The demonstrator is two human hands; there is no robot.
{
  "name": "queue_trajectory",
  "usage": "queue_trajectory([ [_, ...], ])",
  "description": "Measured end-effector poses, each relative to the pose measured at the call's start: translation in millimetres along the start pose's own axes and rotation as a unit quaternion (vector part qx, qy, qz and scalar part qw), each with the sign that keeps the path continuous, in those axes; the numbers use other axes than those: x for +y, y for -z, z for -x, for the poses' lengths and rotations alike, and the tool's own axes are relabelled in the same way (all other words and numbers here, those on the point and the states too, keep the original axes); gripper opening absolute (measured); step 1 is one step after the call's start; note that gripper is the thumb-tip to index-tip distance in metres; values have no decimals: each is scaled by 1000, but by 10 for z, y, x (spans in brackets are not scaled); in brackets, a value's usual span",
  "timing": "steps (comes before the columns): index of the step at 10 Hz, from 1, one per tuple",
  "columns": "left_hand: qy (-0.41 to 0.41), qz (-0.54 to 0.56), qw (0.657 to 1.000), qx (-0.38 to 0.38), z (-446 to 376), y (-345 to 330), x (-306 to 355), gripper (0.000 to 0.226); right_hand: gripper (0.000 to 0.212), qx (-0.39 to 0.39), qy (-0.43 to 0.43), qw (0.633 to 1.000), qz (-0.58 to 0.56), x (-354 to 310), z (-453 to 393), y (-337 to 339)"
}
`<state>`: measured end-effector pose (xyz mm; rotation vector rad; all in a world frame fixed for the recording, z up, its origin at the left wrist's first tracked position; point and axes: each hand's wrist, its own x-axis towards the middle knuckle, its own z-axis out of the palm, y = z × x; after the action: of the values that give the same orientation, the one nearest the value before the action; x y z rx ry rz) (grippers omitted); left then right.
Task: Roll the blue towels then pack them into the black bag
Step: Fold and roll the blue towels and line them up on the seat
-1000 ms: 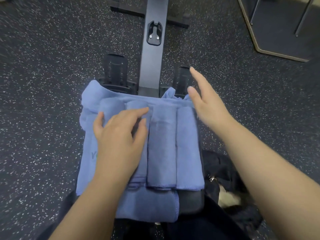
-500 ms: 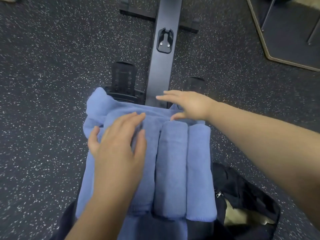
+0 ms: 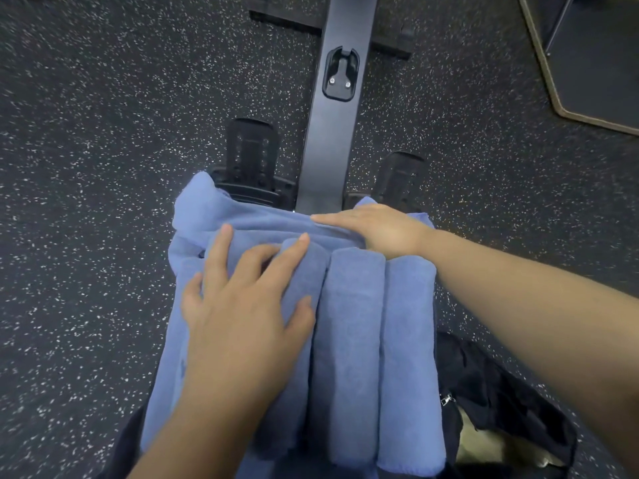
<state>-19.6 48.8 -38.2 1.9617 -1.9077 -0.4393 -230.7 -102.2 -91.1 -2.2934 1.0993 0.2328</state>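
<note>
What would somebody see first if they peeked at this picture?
Probably the blue rolled towels lined up side by side in the middle, with the left hand lying flat on one. The right hand presses the loose blue towel behind them, and the open black bag sits at lower right.

light: dim, even, cool | shadows: soft | blur: slight motion smear | edges: wide-angle bending
</note>
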Motion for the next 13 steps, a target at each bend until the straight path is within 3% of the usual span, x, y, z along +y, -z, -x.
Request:
queue_trajectory([
  [1, 0, 10, 1000, 12, 7, -15, -6, 56, 60, 6, -8, 1000, 16, 29, 0, -81],
  [3, -11, -12, 999, 34, 2, -36, -12, 53, 41, -13, -104, 993, -61, 33, -27, -129],
  [4, -11, -11, 999, 34, 3, -35, -4, 54, 44, 9, -32, 999, 1, 65, 2, -231],
  [5, -8, -9, 999, 31, 6, -33, -4, 54, 13, 22, 18, 991, 132, 6, -94, -125],
  [6, -13, -17, 999, 34, 4, -35, -10, 54, 31, 19, 27, 991, 130, 24, -92, -147],
  [7, -14, -19, 999, 33, 10, -30, -13, 54, 29, 37, -37, 998, 27, 72, -104, -232],
  [8, -15, -20, 999, 32, 20, -33, -20, 54, 47, 13, -95, 995, -42, 75, -84, -332],
  [10, -8, -21, 999, 29, 20, -41, -15, 53, 66, 27, -20, 999, -9, 80, 6, -346],
  [13, -2, -18, 1000, 22, 29, -46, -4, 54, 67, 42, 0, 999, -27, 95, -46, -364],
])
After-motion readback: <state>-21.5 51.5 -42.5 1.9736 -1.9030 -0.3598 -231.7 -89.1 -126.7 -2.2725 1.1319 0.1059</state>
